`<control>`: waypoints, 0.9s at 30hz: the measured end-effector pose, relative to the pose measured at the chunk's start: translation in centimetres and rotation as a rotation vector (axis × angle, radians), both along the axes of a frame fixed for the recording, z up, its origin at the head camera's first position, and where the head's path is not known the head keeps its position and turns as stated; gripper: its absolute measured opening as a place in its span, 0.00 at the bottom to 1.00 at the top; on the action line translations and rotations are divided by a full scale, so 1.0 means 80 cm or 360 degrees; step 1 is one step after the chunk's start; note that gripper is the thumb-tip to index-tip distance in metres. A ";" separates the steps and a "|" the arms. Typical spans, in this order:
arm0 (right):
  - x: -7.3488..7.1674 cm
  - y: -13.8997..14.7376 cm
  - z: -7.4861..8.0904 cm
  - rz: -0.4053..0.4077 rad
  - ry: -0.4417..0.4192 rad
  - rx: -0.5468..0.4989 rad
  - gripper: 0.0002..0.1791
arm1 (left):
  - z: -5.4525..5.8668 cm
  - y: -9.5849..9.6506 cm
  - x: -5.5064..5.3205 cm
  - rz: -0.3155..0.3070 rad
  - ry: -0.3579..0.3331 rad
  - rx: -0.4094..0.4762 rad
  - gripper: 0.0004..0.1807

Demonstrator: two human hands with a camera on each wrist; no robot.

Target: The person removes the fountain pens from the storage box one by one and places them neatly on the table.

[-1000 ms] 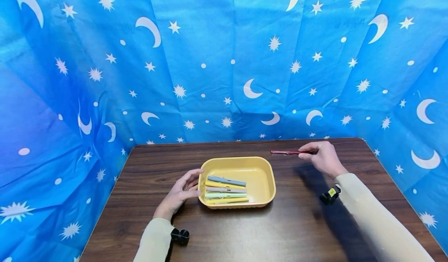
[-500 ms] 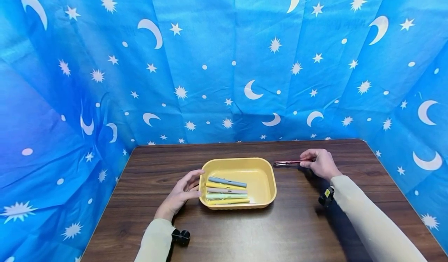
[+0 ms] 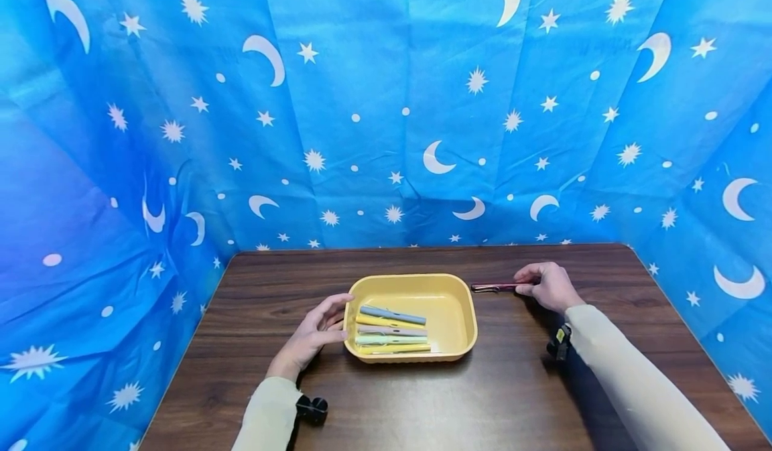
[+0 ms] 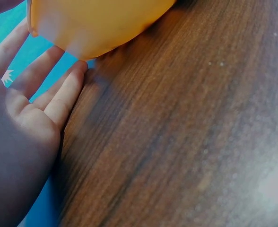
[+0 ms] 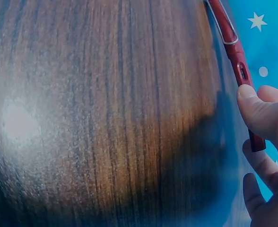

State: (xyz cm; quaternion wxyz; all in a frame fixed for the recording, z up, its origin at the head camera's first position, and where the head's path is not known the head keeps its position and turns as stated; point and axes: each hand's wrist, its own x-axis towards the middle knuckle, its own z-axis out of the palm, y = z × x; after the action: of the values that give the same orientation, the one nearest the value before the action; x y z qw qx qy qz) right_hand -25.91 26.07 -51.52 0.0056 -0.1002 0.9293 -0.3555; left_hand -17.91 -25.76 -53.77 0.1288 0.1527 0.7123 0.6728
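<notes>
In the head view, a yellow tray (image 3: 449,356) stands mid-table with several pens lying side by side in its left half, among them a blue-grey pen (image 3: 392,315) and a pale green pen (image 3: 391,340). My left hand (image 3: 306,336) rests against the tray's left wall; the left wrist view has its fingers (image 4: 65,97) stretched out to the yellow wall. To the right of the tray, my right hand (image 3: 551,287) pinches a red pen (image 3: 493,288) between thumb and fingers. The pen lies nearly level, its wire-clip cap (image 5: 224,26) pointing toward the tray's upper right rim.
Dark wood-grain table (image 3: 476,404) extends around the tray on all sides. Blue cloth (image 3: 374,136) with white moons and stars hangs behind the table and along both sides. A black wrist camera (image 3: 311,409) sits on the left sleeve, another (image 3: 559,344) on the right.
The right hand has come lower and nearer the viewer with the red pen, down close to the table beside the tray. The left hand and tray hold their places.
</notes>
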 end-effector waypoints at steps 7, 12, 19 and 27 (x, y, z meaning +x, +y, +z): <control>-0.002 -0.001 -0.006 0.0052 0.0014 0.0085 0.06 | 0.000 0.002 0.000 0.0004 0.0002 0.0003 0.37; -0.005 -0.002 -0.006 0.0072 0.0004 0.0115 0.07 | 0.001 0.002 -0.001 0.0009 0.0009 0.0000 0.37; -0.007 -0.002 -0.006 0.0059 -0.0017 0.0134 0.07 | 0.003 0.001 0.000 0.0004 0.0000 -0.0014 0.37; -0.009 -0.006 -0.005 0.0079 -0.0024 0.0151 0.07 | 0.000 0.000 -0.002 0.0004 0.0006 -0.0033 0.36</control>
State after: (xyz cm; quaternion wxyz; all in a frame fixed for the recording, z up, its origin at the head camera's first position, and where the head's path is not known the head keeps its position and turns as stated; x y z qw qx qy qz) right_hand -26.61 25.62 -51.91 0.0262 -0.1200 0.9422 -0.3117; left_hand -18.06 -25.72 -53.76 0.1283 0.1516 0.7198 0.6652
